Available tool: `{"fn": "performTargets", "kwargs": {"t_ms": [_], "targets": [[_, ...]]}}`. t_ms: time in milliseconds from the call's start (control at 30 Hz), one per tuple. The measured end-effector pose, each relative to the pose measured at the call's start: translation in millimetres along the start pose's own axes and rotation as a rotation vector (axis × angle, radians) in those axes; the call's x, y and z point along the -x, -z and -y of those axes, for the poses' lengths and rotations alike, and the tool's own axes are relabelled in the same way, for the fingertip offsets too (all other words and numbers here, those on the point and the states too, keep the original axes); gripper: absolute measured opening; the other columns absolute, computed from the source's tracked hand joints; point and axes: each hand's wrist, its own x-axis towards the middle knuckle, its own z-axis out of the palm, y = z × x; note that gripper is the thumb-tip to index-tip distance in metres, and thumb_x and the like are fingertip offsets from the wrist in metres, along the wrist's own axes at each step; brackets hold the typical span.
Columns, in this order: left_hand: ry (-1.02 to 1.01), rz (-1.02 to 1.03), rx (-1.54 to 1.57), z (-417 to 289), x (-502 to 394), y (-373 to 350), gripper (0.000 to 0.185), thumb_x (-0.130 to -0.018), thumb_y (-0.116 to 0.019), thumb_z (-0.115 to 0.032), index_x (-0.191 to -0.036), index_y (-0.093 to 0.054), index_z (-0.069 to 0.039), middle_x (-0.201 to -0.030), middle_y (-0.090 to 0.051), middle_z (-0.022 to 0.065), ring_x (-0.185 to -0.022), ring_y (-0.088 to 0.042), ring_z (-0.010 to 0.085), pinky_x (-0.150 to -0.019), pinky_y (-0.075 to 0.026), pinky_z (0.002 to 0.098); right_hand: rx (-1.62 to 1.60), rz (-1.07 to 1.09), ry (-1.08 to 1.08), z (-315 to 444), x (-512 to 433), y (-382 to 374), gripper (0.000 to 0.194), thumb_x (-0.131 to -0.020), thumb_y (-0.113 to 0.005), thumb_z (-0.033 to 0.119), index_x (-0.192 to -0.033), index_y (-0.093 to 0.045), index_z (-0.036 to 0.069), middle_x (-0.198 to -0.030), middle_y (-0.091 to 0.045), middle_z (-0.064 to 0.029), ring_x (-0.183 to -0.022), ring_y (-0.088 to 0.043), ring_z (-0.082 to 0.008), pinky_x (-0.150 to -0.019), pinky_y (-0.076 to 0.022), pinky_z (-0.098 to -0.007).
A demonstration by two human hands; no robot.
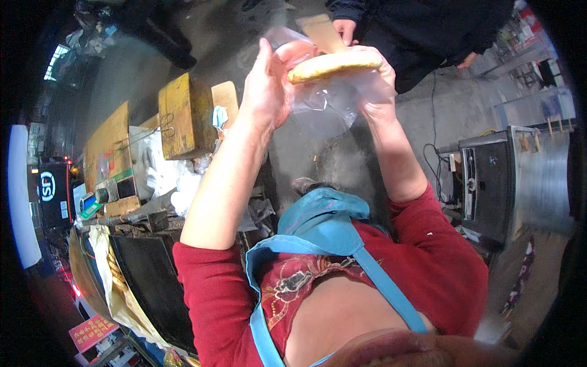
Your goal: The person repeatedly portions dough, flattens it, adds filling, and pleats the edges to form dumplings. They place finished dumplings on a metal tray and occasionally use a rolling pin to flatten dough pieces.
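Note:
Both my arms reach out in front of me. A round flatbread (337, 66), seen nearly edge-on, is held up between my hands, with a clear plastic bag (328, 103) around and below it. My right hand (383, 75) grips the bread's far right end through the plastic. My left hand (270, 85) is at the bread's left end, thumb up and palm turned toward it, with plastic film over the fingers; whether these fingers press on the bread is hard to tell. Just behind the bread stands a piece of brown cardboard or paper (322, 34).
Another person's hand (346, 30) is right behind the brown piece, below a dark sleeve. At the left are a yellow wooden box (176, 117), white plastic bags (160, 169), a cardboard box (110, 147) and a black-topped surface (149, 284). A dark metal cabinet (488, 183) stands at the right.

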Motion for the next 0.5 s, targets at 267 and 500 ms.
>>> {"fn": "performTargets", "kwargs": {"t_ms": [267, 500], "targets": [[-0.357, -0.128, -0.818, -32, -54, -11, 0.014, -0.09, -0.057, -0.018, -0.087, -0.061, -0.004, -0.09, -0.067, 0.0041, -0.08, -0.058, 0.0087, -0.074, -0.045, 0.0223, -0.059, -0.214, -0.218, 3, -26, 21, 0.015, -0.084, -0.061, 0.013, -0.096, -0.063, 0.006, -0.094, -0.066, -0.0088, -0.082, -0.064, -0.0181, -0.072, -0.0549, -0.0345], [-0.612, -0.043, -0.863, -57, -53, -38, 0.015, -0.089, -0.058, -0.016, -0.089, -0.064, -0.003, -0.082, -0.062, 0.0001, -0.077, -0.055, 0.0087, -0.074, -0.043, 0.0224, -0.024, -0.027, 0.022, 14, -50, 10, 0.009, -0.086, -0.056, 0.013, -0.089, -0.061, 0.006, -0.095, -0.065, -0.013, -0.083, -0.065, -0.0269, -0.066, -0.0588, -0.0402]]}}
